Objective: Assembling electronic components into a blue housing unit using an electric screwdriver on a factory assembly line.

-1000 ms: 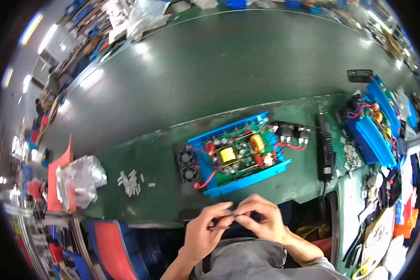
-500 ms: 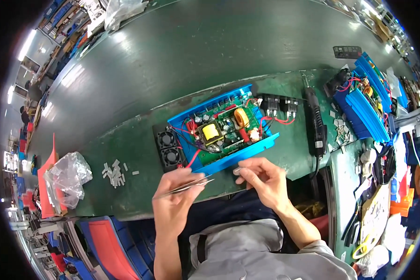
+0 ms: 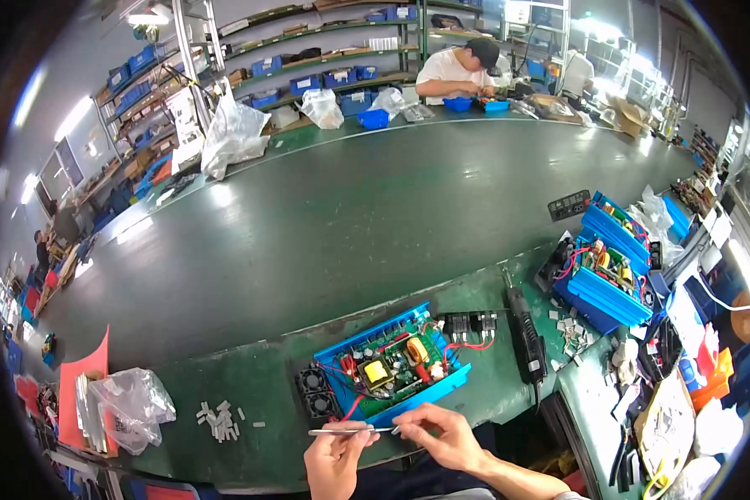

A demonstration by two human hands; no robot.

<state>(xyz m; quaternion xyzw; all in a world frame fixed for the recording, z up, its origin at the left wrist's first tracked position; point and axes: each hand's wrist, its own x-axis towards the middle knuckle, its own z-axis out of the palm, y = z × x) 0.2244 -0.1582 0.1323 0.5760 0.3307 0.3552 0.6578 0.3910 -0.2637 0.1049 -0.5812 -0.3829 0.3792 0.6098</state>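
Thin metal strip [image 3: 329, 432] is in our hands over the tabletop's [image 3: 267, 371] front edge, long axis near level, left to right. Left hand [image 3: 333, 458] is pinched on it, thumb and fingers together; its left end sticks out past the fingers. Right hand [image 3: 443, 440] has its fingertips closed on a small pale piece [image 3: 396, 430] right at the strip's other end; can't tell if piece and strip touch. Hands are near each other, not joined.

Open blue metal case [image 3: 425, 398] with circuit board lies just beyond, long axis slanting from lower left to upper right; right hand is nearer its front wall. Twin fans [image 3: 315, 393] sit at the case's left end, black sockets [image 3: 471, 323] at the far right corner. Pile of white pieces [image 3: 220, 422] is well left, corded black screwdriver [image 3: 527, 340] to the right. We've most room toward the back edge, beyond the case; front edge is tight.
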